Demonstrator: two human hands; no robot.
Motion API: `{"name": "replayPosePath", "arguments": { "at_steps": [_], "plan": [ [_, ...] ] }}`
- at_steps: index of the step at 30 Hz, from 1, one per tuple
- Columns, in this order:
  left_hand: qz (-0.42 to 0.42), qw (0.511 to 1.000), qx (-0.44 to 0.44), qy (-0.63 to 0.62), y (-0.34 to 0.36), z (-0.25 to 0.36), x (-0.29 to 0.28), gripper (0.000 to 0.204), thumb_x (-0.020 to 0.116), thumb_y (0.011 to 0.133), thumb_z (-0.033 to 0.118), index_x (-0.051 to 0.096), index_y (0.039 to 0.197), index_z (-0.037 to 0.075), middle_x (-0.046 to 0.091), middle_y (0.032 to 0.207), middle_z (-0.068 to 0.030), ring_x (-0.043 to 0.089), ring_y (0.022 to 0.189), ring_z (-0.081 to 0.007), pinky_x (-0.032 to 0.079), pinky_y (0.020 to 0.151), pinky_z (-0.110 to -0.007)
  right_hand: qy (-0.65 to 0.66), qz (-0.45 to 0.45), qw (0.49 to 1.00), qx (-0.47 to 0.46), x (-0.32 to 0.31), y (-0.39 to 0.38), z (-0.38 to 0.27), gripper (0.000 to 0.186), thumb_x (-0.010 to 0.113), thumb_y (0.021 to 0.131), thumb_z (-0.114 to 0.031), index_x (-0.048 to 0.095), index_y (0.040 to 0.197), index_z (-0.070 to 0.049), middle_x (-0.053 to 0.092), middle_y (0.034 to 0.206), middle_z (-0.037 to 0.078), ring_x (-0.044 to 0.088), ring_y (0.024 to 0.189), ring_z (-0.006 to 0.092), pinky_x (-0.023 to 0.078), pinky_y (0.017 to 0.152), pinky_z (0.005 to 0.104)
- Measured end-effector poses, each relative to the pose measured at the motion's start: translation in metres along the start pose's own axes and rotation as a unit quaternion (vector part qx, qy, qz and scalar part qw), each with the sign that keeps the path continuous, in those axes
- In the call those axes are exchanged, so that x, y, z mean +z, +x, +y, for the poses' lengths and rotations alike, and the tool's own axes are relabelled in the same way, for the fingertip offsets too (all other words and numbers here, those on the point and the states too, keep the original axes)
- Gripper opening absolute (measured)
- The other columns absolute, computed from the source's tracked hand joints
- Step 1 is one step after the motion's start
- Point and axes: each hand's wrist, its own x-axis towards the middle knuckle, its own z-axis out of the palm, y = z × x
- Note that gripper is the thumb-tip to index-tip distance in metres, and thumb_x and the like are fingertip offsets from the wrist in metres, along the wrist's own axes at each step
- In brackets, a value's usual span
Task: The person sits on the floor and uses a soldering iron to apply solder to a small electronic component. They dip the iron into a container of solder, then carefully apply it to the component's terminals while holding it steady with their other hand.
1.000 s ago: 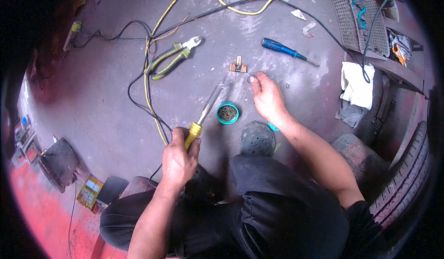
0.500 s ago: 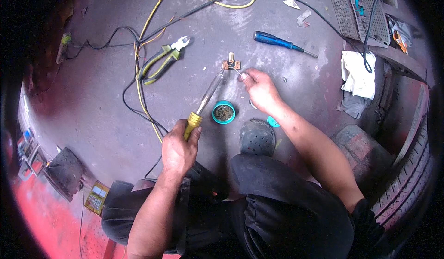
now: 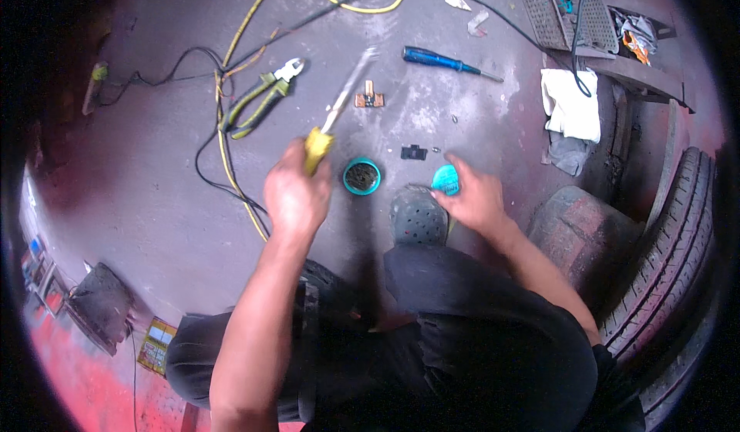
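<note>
Our left hand (image 3: 296, 194) gripping the iron (image 3: 317, 145) left of the tin (image 3: 362, 193), right hand (image 3: 481, 201) sitting at lid (image 3: 445, 179), can't tell if pinching

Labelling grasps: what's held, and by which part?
Left hand: soldering iron, by its yellow handle. Right hand: at the teal lid; whether it grips anything can't be told.

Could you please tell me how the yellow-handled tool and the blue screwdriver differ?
The yellow-handled tool is gripped in the left hand, while the blue screwdriver lies on the floor. The tool's handle is yellow; the screwdriver's is blue. The tool's shaft looks blurred, the screwdriver's sharper. Both have a slim shaft.
</note>
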Motion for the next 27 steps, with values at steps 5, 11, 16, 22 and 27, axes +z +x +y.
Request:
{"name": "replayPosePath", "arguments": {
  "at_steps": [5, 11, 16, 22, 27],
  "plan": [
    [-0.022, 0.998, 0.066, 0.011, 0.056, 0.037, 0.044, 0.027, 0.071, 0.085, 0.025, 0.062, 0.106, 0.009, 0.07, 0.093, -0.0201, 0.068, 0.09, -0.0428, 0.053, 0.079, -0.054, -0.09, -0.057, 0.994, 0.007, 0.006, -0.019, 0.023, 0.073, 0.075, 0.08, -0.039, 0.052, 0.144, -0.012, 0.072, 0.112, 0.019, 0.072, 0.09, 0.0385, 0.057, 0.078, 0.0502],
    [-0.038, 0.997, 0.025, 0.059, 0.073, 0.043, 0.06, 0.035, 0.07, 0.086, 0.028, 0.067, 0.119, 0.016, 0.072, 0.099, -0.0221, 0.069, 0.097, -0.0417, 0.053, 0.086, -0.052, -0.065, -0.016, 0.998, 0.002, 0.028, -0.019, 0.033, 0.075, 0.075, 0.08, -0.04, 0.049, 0.146, -0.015, 0.072, 0.11, 0.017, 0.072, 0.089, 0.038, 0.057, 0.078, 0.0495],
    [-0.034, 0.999, 0.02, 0.032, 0.075, 0.037, 0.064, 0.034, 0.07, 0.086, 0.028, 0.068, 0.117, 0.016, 0.072, 0.1, -0.0214, 0.069, 0.096, -0.0423, 0.053, 0.085, -0.052, -0.058, -0.048, 0.996, 0.056, 0.013, -0.006, 0.019, 0.075, 0.076, 0.077, -0.04, 0.05, 0.141, -0.012, 0.073, 0.102, 0.018, 0.072, 0.087, 0.0385, 0.057, 0.077, 0.05],
    [-0.041, 0.998, 0.026, 0.035, 0.079, 0.035, 0.062, 0.029, 0.072, 0.085, 0.027, 0.066, 0.11, 0.014, 0.072, 0.097, -0.0196, 0.068, 0.096, -0.042, 0.053, 0.084, -0.052, -0.003, 0.042, 0.997, 0.07, -0.004, 0.02, 0.006, 0.073, 0.077, 0.075, -0.041, 0.052, 0.136, -0.01, 0.073, 0.091, 0.021, 0.071, 0.085, 0.0408, 0.056, 0.076, 0.0516],
    [-0.028, 0.999, 0.031, 0.013, 0.078, 0.034, 0.063, 0.026, 0.073, 0.085, 0.026, 0.066, 0.106, 0.013, 0.072, 0.096, -0.0186, 0.068, 0.096, -0.0413, 0.052, 0.085, -0.052, -0.004, 0.034, 0.995, 0.096, -0.024, 0.041, -0.012, 0.07, 0.075, 0.076, -0.042, 0.053, 0.134, -0.011, 0.073, 0.092, 0.021, 0.071, 0.086, 0.0422, 0.055, 0.078, 0.0528]
  ]
}}
